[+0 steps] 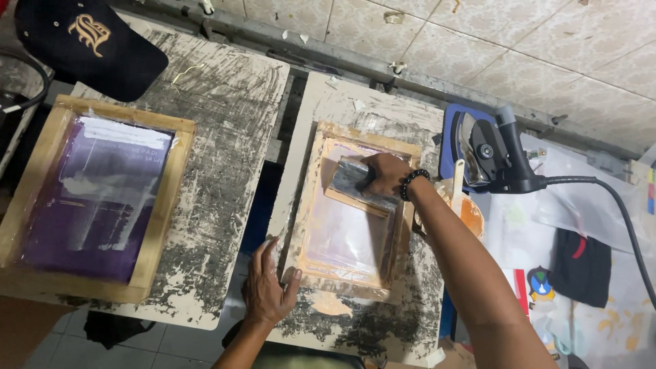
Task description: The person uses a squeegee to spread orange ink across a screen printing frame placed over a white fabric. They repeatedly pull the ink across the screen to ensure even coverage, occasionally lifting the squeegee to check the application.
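Wooden screen-printing frame (355,212) sits on the middle paint-crusted tabletop (321,102), pale mesh inside, edges smeared with orange-tan ink.

Your left hand (268,287) is nearest the camera: palm flat, fingers spread, pressing on the frame's near-left corner and the board beside it. Grip is wide, wrapped around nothing.

Your right hand (386,174) is further in, at the frame's far end. Grip is clamped around the squeegee (355,184), a wood-backed blade with a grey handle, lying across the mesh, tilted slightly, near the far rail. Black bead bracelet (412,183) on that wrist.

Left of you, a second board carries a bigger wooden frame (164,205) with purple mesh (89,205) showing pale stencil patches. Well apart from the working frame, a gap between the two boards.

Right of your forearm: a small orange ink tub (471,215) with a pale stick (458,181) standing in it, just beside the frame. Clear plastic sheeting (581,205) covers that side, a black cloth item (581,266) lying on it.

Further out: a heat gun or similar handheld tool (492,154), black body, resting on a blue pad (451,123), black cable (622,212) trailing to the right. Far left corner, a dark cap (85,41) with a gold emblem overhangs the left board. Patterned wall tiles (519,48) run along the back.
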